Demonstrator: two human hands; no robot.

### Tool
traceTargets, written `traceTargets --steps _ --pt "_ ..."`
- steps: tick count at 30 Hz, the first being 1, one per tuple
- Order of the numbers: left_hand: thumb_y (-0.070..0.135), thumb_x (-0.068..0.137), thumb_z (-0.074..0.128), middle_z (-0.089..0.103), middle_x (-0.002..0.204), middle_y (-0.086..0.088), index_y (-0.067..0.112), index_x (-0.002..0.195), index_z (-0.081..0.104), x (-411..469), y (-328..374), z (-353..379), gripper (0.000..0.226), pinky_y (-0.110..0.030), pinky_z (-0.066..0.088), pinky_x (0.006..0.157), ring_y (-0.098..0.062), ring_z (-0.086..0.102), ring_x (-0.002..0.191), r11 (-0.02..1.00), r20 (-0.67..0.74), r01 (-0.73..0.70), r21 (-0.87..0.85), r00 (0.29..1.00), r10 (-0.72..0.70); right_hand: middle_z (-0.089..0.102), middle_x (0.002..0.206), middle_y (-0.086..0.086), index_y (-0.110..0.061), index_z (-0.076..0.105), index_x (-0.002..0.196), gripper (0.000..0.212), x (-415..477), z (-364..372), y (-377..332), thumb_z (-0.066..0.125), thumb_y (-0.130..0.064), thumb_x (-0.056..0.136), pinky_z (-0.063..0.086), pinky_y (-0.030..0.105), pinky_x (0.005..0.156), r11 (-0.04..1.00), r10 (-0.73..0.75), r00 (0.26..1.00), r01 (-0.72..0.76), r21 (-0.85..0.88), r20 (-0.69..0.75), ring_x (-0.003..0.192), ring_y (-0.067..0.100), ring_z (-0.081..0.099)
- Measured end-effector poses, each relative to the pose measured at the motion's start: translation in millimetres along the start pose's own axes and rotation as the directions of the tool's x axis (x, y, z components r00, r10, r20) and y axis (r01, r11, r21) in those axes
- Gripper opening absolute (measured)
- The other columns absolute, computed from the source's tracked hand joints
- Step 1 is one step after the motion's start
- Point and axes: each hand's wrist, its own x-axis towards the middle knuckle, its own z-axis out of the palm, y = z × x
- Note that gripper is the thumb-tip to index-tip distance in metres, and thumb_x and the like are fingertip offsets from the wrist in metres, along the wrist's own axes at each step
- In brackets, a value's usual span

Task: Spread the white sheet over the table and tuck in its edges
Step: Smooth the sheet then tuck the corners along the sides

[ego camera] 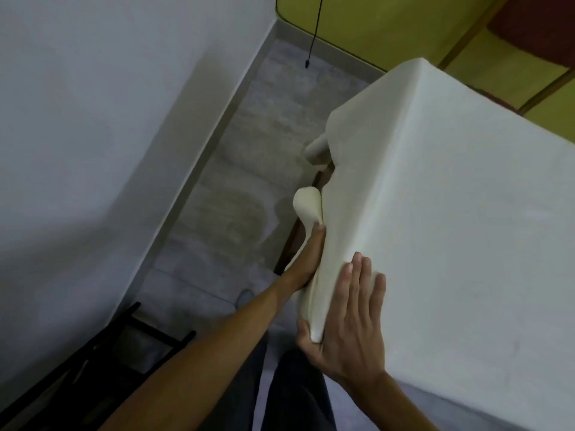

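Covering the whole top of the counter (306, 225) and falling over its near-left side, the white sheet (451, 213) is seen pulled smooth across the surface, with its slack gathered along that side edge. Only a dark strip of the counter's frame is exposed, just beneath the hanging cloth. The right hand (348, 318) is laid against the draped side near the closer end: its fingers (357, 275) are stretched out almost straight and flat on the cloth, while the thumb is curled under a rolled fold of sheet at the bottom, so that the fold is pinched between thumb and palm. This grip is thus largely open, closed only at the thumb around the fold. The left hand (308, 259) is reached further along the same side, pressed in between the hanging sheet and the counter's edge; its fingertips meet a bunched lobe of cloth that bulges outward just beyond them. How far this grip is closed cannot be told, since the fingers are mostly hidden by the fabric. A second small bulge of sheet is seen further along the edge. Grey floor (236, 188) lies below, a pale wall (93, 119) stands at the left, and a black cord (314, 38) hangs at the far end.
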Motion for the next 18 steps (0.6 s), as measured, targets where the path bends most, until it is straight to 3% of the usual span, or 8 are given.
traceTargets --steps 6,8,10,11,14,16,18 --pt "0.069 0.095 0.034 0.063 0.131 0.000 0.028 0.138 0.049 62.6 26.2 -4.9 0.062 -0.044 0.040 0.112 -0.016 0.059 0.121 0.990 -0.007 0.016 0.139 1.000 -0.016 0.026 0.159 0.033 0.010 0.025 0.150 0.102 -2.8 12.1 -1.3 0.052 -0.062 0.083 0.022 0.069 0.118 1.000 0.008 0.996 -0.010 -0.021 -0.084 0.150 0.049 0.024" --pt "0.061 0.101 0.030 0.058 0.133 0.002 0.021 0.143 0.045 66.5 45.2 4.3 0.060 -0.035 0.037 0.110 -0.011 0.054 0.118 0.983 -0.038 -0.007 0.184 0.999 0.014 0.028 0.159 0.031 0.007 0.024 0.151 0.100 -2.8 15.7 -1.6 0.043 -0.066 0.087 0.021 0.067 0.119 0.999 0.014 0.996 -0.016 -0.030 -0.086 0.151 0.047 0.023" --pt "0.047 0.106 0.023 0.052 0.132 -0.001 0.014 0.147 0.039 78.3 57.8 8.6 0.055 -0.024 0.033 0.096 -0.010 0.048 0.114 0.970 -0.064 -0.027 0.240 0.997 0.044 0.032 0.157 0.031 0.008 0.028 0.150 0.098 -3.1 18.7 -2.4 0.039 -0.067 0.087 0.023 0.066 0.119 0.999 0.033 0.994 -0.036 -0.025 -0.105 0.150 0.046 0.026" --pt "0.045 0.107 0.020 0.048 0.135 -0.003 0.012 0.149 0.035 81.9 63.6 9.5 0.056 -0.023 0.032 0.094 -0.013 0.047 0.119 0.965 -0.063 -0.033 0.261 0.997 0.051 0.034 0.156 0.031 0.008 0.029 0.149 0.097 -2.9 19.8 -3.0 0.037 -0.067 0.087 0.025 0.067 0.118 0.999 0.040 0.992 -0.042 -0.014 -0.120 0.150 0.046 0.027" --pt "0.044 0.108 0.017 0.034 0.157 -0.010 0.010 0.154 0.024 87.6 65.4 8.9 0.058 -0.025 0.030 0.105 -0.022 0.034 0.143 0.958 -0.026 -0.139 0.251 0.988 0.151 0.033 0.157 0.030 0.007 0.028 0.150 0.096 -1.0 18.5 -3.7 0.035 -0.066 0.088 0.027 0.068 0.116 0.999 0.046 0.992 -0.047 0.000 -0.116 0.149 0.046 0.028" --pt "0.043 0.108 0.017 0.035 0.157 -0.010 0.009 0.153 0.027 81.6 60.7 3.3 0.057 -0.022 0.028 0.103 -0.022 0.033 0.144 0.947 0.000 -0.210 0.244 0.976 0.216 0.030 0.158 0.031 0.007 0.025 0.151 0.096 -0.5 13.4 -2.8 0.037 -0.065 0.089 0.026 0.069 0.116 0.999 0.032 0.996 -0.031 0.011 -0.083 0.150 0.047 0.026" --pt "0.049 0.107 0.022 0.043 0.151 -0.006 0.009 0.150 0.037 75.2 59.3 2.2 0.060 -0.021 0.027 0.105 -0.021 0.040 0.140 0.960 -0.076 -0.158 0.230 0.981 0.180 0.027 0.158 0.034 0.010 0.024 0.150 0.095 -0.3 7.5 -1.9 0.041 -0.060 0.088 0.026 0.071 0.115 1.000 0.011 0.998 -0.010 0.020 -0.062 0.149 0.050 0.024"
